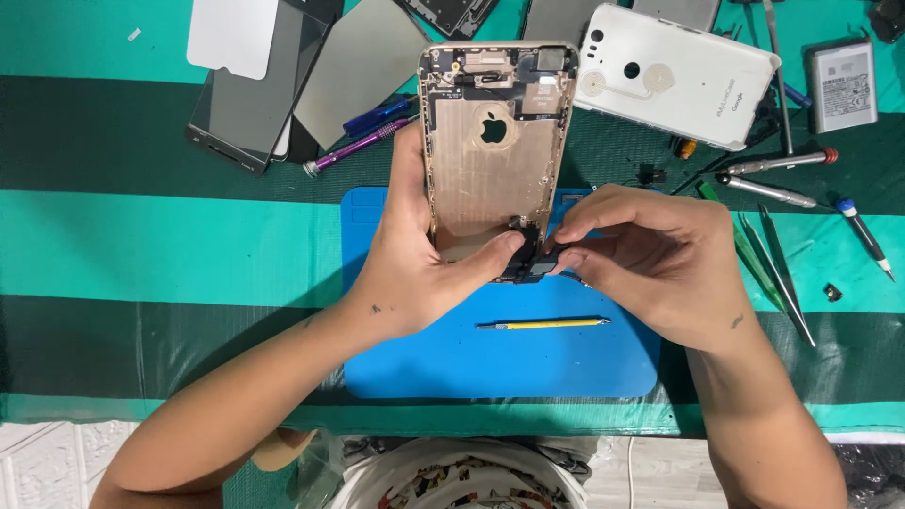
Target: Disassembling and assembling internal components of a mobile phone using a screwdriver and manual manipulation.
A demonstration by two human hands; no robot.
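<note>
My left hand grips an opened gold phone housing, held upright with its bare inside facing me, my thumb pressing near its lower edge. My right hand pinches a small black part at the housing's bottom end, fingertips touching it. Both hands hover over a blue work mat. A thin yellow tool lies on the mat just below my hands.
A white phone back cover, a battery, dark screen panels and a purple screwdriver lie at the back. Screwdrivers and tweezers lie to the right on the green-striped cloth.
</note>
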